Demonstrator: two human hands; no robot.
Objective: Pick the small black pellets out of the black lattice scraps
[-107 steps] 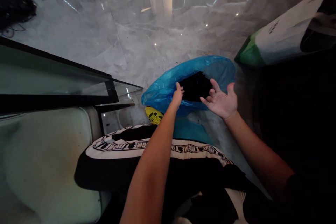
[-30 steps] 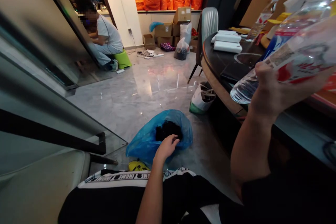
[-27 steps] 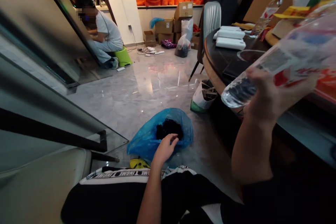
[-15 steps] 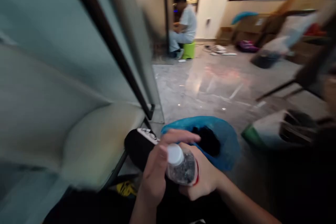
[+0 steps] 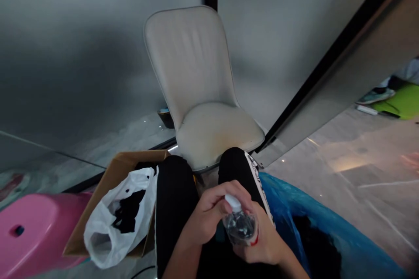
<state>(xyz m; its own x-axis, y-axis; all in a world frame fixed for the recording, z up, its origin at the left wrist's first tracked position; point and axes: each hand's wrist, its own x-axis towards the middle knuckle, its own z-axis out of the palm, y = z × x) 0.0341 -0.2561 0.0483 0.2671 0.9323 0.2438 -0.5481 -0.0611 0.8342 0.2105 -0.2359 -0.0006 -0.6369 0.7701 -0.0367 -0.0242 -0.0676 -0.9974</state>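
Observation:
A clear plastic water bottle (image 5: pixel 240 227) with a white cap (image 5: pixel 233 202) is held over my lap, its cap end tilted up toward me. My right hand (image 5: pixel 262 235) is wrapped round the bottle's body, where a bit of red label shows. At the cap, my left hand (image 5: pixel 212 211) has its thumb on one side and its fingers curled round the far side. Both hands rest close to my black-trousered legs (image 5: pixel 176 196).
A pale chair (image 5: pixel 216 130) stands ahead against glass panels. On the left are a cardboard box (image 5: pixel 113 170), a white plastic bag (image 5: pixel 127 235) with black items and a pink stool (image 5: pixel 36 222). A blue bag (image 5: pixel 314 209) holding dark stuff lies right. Another person's shoe (image 5: pixel 376 95) shows far right.
My view has swung left and down, bringing the chair, box and pink stool into sight. My left hand, open beside the cap before, has closed round it. The right hand still holds the bottle.

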